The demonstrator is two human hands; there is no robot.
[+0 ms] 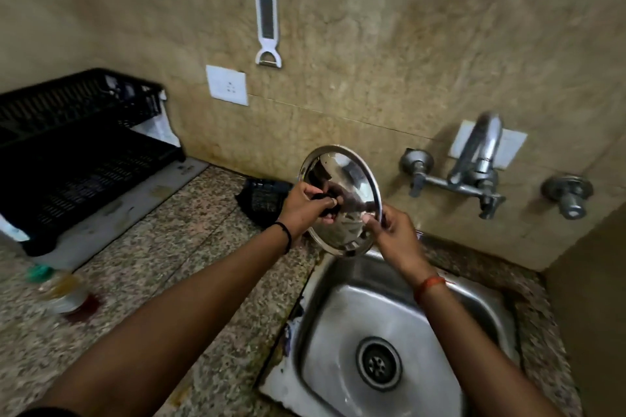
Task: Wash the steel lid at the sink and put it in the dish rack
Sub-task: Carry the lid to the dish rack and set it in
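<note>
Forearms fill the bottom of the view, both cut off at the frame's lower edge, and between them sits the steel sink (pixel 342 379) with its round drain (pixel 378 363) showing. Up above the sink's back rim, the steel lid (pixel 352 176) is held on edge, tilted, its shiny face turned toward us. Left hand (pixel 306 206) is curled tight over the lid's dark centre knob, so the knob itself is mostly hidden under the fingers. Right hand (pixel 394 230) pinches the lid's right rim between thumb and fingertips. Reflections in the lid make its surface hard to read. Tap (pixel 474 162) stands on the wall to the right, well clear of the lid; I can't tell whether water runs. Over on the left counter, the black dish rack (pixel 84 152) waits, its left side cut off. A small dark holder (pixel 261 198) sits half hidden behind the left hand. Blurred bottle (pixel 64 291) at near left, too smeared to identify.
</note>
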